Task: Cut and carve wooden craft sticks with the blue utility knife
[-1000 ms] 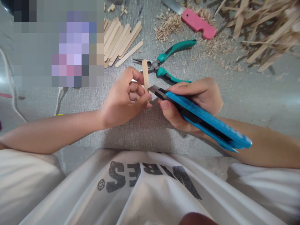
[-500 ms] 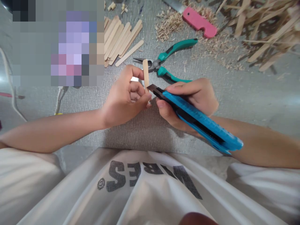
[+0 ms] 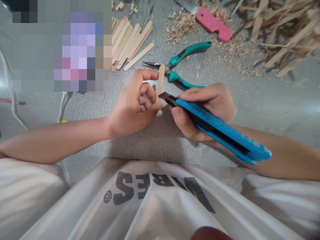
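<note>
At far left, a white cable [image 3: 10, 96] trailing over the grey worktop [image 3: 275, 100], beside a pixelated patch that cannot be made out. Further in, near the top edge, a fanned pile of flat sticks [image 3: 127, 40], lying side by side and touching, with one apart at the lower edge of the pile.

Below that pile, the left hand [image 3: 130, 110], forearm stretched in from the left. Fingers [image 3: 152, 108] clamped on a wooden stick [image 3: 160, 82]: thumb and forefinger pinching its lower part, the others curled in behind. Stick held nearly upright above the worktop, rounded top tilted slightly to the right, bottom end hidden between the fingertips.

Just behind the stick, flat on the worktop, needle-nose pliers [image 3: 182, 61] with teal handles, jaws pointing left, handles spread apart. Above them, a scatter of wood shavings [image 3: 180, 28] and a pink-handled knife [image 3: 213, 24] lying at a slant among them.

Right of the stick, the right hand [image 3: 210, 103], fingers wrapped tight round a blue utility knife [image 3: 222, 131], forefinger laid along the top of the body, thumb pressed underneath. Short blade out, its tip touching the right edge of the stick low down, just above the left thumb. Knife body slanting down to the right, past the wrist.

At upper right, a loose heap of wooden strips [image 3: 282, 30], criss-crossed. Along the bottom, a white printed shirt [image 3: 160, 200].
</note>
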`<state>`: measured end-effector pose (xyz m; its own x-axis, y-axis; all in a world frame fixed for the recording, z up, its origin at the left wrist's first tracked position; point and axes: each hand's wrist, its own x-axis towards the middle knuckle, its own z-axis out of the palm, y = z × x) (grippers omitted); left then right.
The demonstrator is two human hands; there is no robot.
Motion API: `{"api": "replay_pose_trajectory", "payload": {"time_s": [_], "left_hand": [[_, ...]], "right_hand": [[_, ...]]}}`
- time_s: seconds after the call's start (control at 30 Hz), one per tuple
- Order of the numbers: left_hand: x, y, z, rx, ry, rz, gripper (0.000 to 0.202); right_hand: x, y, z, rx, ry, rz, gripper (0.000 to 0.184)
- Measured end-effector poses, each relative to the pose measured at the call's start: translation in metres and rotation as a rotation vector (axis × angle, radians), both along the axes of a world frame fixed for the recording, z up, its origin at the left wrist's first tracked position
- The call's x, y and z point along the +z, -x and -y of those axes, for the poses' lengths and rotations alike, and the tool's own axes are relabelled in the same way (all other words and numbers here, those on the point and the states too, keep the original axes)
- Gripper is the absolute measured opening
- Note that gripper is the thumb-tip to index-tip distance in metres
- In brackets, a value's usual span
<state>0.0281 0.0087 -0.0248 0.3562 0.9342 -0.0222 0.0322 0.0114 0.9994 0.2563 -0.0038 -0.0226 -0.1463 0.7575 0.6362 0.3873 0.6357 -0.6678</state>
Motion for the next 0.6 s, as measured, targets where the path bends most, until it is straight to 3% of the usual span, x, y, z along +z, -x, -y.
{"api": "replay_pose_trajectory", "payload": {"time_s": [0.13,0.37,0.6], "left_hand": [[-0.004,0.007,0.001,-0.089,-0.111,-0.090,0.087],[0.015,0.018,-0.003,-0.220,-0.285,-0.393,0.066],[0.030,0.014,-0.005,-0.180,-0.354,-0.748,0.063]], "right_hand": [[0.003,-0.006,0.001,0.010,0.055,0.010,0.020],[0.017,-0.020,0.001,0.076,0.225,0.193,0.009],[0.018,-0.018,0.005,0.050,0.303,0.178,0.010]]}}
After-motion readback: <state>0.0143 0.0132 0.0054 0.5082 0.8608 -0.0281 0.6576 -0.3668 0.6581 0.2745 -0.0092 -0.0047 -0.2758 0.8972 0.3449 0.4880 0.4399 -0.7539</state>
